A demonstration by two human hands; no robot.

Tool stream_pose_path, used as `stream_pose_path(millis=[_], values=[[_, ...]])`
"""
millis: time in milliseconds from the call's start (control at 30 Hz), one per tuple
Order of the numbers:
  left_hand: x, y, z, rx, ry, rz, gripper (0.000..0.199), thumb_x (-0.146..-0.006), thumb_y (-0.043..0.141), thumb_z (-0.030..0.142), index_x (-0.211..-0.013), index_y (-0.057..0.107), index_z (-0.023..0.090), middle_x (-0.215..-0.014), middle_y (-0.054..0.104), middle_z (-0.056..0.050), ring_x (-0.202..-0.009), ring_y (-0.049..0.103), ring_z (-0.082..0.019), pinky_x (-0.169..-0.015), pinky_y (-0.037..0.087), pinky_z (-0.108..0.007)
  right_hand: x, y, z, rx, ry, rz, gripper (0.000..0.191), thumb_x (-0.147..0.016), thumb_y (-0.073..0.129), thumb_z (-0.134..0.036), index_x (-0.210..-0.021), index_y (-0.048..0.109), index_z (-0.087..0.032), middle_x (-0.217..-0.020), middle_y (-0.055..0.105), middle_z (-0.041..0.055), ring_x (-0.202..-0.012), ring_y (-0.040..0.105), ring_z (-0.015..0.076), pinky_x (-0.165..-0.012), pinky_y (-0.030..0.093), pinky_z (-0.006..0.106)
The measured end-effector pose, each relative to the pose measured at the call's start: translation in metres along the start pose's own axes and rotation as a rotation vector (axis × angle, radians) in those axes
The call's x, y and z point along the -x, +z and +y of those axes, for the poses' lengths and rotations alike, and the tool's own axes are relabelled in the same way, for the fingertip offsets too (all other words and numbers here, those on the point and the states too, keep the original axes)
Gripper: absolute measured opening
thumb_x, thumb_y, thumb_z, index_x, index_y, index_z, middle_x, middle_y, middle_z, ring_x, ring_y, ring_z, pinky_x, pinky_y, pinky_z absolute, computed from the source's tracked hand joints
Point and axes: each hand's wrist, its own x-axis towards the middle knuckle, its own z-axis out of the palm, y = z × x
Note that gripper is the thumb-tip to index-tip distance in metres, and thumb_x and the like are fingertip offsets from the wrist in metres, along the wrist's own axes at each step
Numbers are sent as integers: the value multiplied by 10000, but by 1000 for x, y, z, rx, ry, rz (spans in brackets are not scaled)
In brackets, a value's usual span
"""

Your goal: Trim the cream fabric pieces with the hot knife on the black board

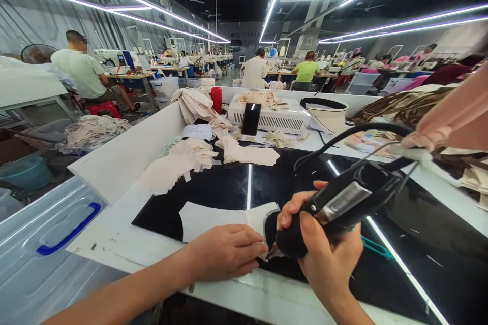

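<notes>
My left hand (229, 251) lies flat with fingers stretched over a cream fabric piece (213, 221), pressing it near its right end. A seam line crosses that piece close to its dark-edged right side. In my right hand (324, 249) is a black corded hand-held power tool (343, 203) with a silver plate on its side, fingers wrapped round its body. Its front end points down at the fabric's right edge, just beside my left fingertips. Whether the tip touches the cloth I cannot tell. Both hands are over a glossy black work surface (224, 183).
Cream fabric pieces (183, 162) are stacked at left. Behind them stand a phone (251, 119), a white vented box (282, 117) and a red thread cone (216, 99). Another person's hand (429, 139) reaches in near the tool's cord. A turquoise tool (377, 248) lies at right.
</notes>
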Motion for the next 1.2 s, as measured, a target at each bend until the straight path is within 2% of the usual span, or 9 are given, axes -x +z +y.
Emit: stream_pose_path(millis=[200,300,433,533,667,867,1000,1200], values=[[7,-1,1,80,-80,-85,250,-1063,551,261,-1271,621,144,-1186,733,-100,-1123,696,-214,-1046,568,-348,9,-4,-8,-22,0,-38,384,-922,760,-294,-1256,572,-296,-843,660,-21,-607,652,139,-524,571,283],[10,-10,7,108,-59,-125,238,-1066,549,270,-1250,630,143,-1160,738,-99,-1116,696,-220,-1067,546,-352,8,-9,-13,-21,15,-62,393,-921,759,-309,-1266,573,-293,-847,662,-16,-601,660,146,-517,578,295],[9,-25,14,147,-54,-180,231,-1077,539,271,-1250,628,148,-1101,748,-88,-1076,699,-206,-1035,550,-315,-13,-19,-15,11,-45,51,390,-889,786,-306,-1232,601,-289,-819,660,-28,-588,647,146,-518,579,301],[1,-30,13,118,-57,-143,213,-1083,523,234,-1247,627,147,-1078,749,-77,-1042,701,-191,-1028,553,-315,-35,-25,-7,37,-107,132,382,-881,791,-297,-1214,606,-297,-803,665,-42,-578,637,145,-516,574,300],[-16,-20,3,16,-78,-80,181,-1070,541,202,-1209,640,141,-1075,728,-74,-991,690,-192,-1015,567,-349,-51,-30,11,68,-121,140,372,-884,789,-303,-1200,593,-297,-810,671,-56,-569,629,132,-545,572,301],[-37,4,-11,-104,-89,-144,270,-985,693,214,-1240,633,147,-1100,697,-68,-1016,675,-213,-1041,563,-402,-53,-29,26,89,-112,101,251,-896,768,-286,-1051,572,-286,-826,671,-63,-582,638,122,-564,565,294],[-41,12,-17,-137,-78,-166,316,-954,746,252,-1239,640,167,-1095,685,-54,-1008,664,-211,-1048,554,-391,-53,-26,29,83,-112,81,239,-899,756,-265,-1037,561,-285,-814,673,-66,-571,637,111,-546,549,266],[-39,14,-20,-141,-129,-183,322,-945,760,281,-1230,652,176,-1112,670,-55,-1031,645,-213,-1042,550,-387,-54,-25,27,77,-124,73,244,-896,742,-234,-1048,559,-289,-807,673,-65,-569,630,106,-540,545,255]])
